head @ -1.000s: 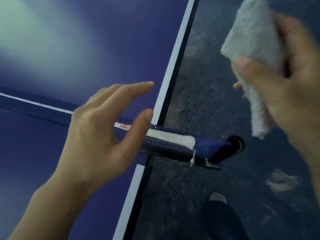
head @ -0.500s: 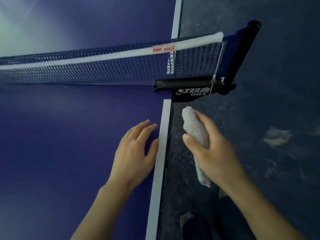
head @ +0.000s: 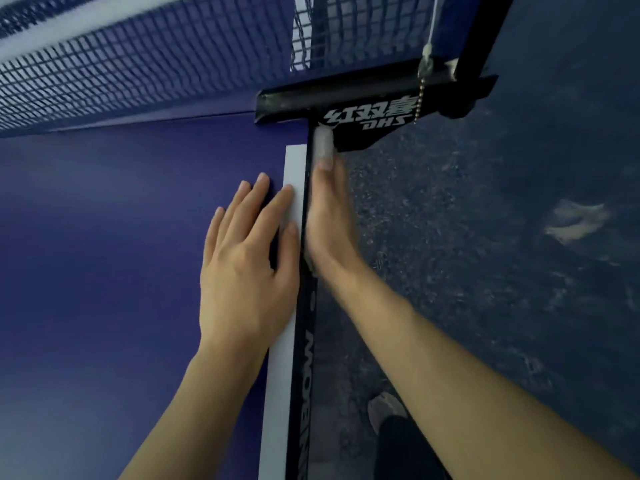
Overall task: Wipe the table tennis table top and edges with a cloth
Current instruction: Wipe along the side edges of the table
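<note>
1. Left hand (head: 247, 261): laid flat on the tabletop (head: 104, 271) at its right edge, fingers straight and together, the index finger and thumb lying over the white line (head: 277, 393). It holds nothing. Judged purpose: to brace the body while the other hand works below the rim.

2. Right hand (head: 329, 216): set on edge against the outer face of the table's side edge (head: 304, 358), fingers extended toward the net. It presses the cloth (head: 323, 143) flat against that face. Whether the thumb hooks round the cloth cannot be told; it is hidden behind the hand.

3. Cloth: only its pale forward end shows, past the fingertips, touching the edge and reaching the base of the clamp (head: 363, 114). The remainder lies between palm and edge, out of sight. A small pale scrap at the heel of the hand may be its rear end.

4. Net (head: 138, 64): stretched across the top, its post (head: 478, 36) outboard of the edge. The clamp blocks further travel toward the net along this face.

5. Step in hand, as judged: wiping the side edge, at the net end of the stroke. The hand is blurred, which suggests it is moving.

6. Caution: the clamp's bead chain (head: 419, 98) hangs near the cloth and could snag it.
</note>
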